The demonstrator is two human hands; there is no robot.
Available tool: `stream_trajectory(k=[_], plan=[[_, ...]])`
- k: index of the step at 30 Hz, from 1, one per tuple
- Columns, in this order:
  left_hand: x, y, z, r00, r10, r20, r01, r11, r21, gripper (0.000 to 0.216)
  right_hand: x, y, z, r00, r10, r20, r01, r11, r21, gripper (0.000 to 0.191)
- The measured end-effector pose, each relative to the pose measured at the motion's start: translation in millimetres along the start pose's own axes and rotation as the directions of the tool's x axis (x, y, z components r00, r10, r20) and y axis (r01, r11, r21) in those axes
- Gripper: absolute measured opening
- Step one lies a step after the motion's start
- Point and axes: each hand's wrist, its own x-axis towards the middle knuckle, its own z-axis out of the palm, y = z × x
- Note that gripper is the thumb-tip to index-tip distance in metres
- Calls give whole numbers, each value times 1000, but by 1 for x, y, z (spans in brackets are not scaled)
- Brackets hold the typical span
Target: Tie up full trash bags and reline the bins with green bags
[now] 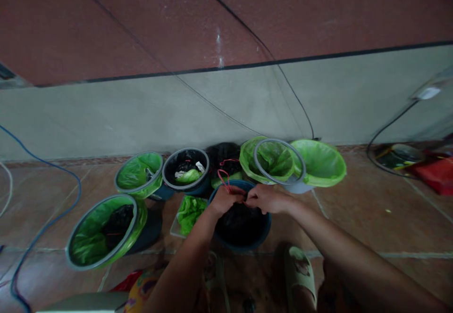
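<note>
Both hands meet over a dark blue bin (266,228) on the floor by my feet. Inside it is a black garbage bag (239,223) with a red drawstring (222,175), one loop of which stands up above the rim. My left hand (225,200) is closed on the drawstring at the bag's gathered top. Close beside it, the bent fingers of my right hand (264,199) pinch the same drawstring. My fingers partly hide the exact grip. A crumpled green bag (191,213) lies in a pale tray (176,228) left of the bin.
Left stand green-lined bins (122,188) (72,251) and a black-lined bin (166,181). Behind and right are green-lined bins (247,169) (336,174), with a loose grey ring (257,162) on top. A blue cable (53,164) crosses the left floor; a red item (435,174) lies far right.
</note>
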Motion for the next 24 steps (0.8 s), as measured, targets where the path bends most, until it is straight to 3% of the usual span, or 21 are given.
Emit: stream_trajectory(k=[2,4,7,10,14,18,24], plan=[[-2,7,-1,996,78,42,-86,968,234,17,1,0,-2,993,15,-113,-22,998,-65,26],[-5,14,0,982,165,91,-188,876,445,21,5,0,-1,954,-27,-297,1,996,-86,27],[-11,21,3,948,282,146,-305,682,665,21,15,2,9,906,-118,-406,156,986,62,32],[-17,21,5,905,382,188,-377,511,773,22,23,5,21,948,-109,-299,224,895,386,33],[-21,18,6,882,422,210,-395,420,817,22,25,9,26,993,-1,-117,81,728,681,30],[-20,14,6,890,428,158,-330,365,870,28,25,9,30,999,32,-27,-1,669,743,18],[-18,3,8,874,479,82,-282,363,888,27,24,9,29,999,19,-41,13,755,655,21]])
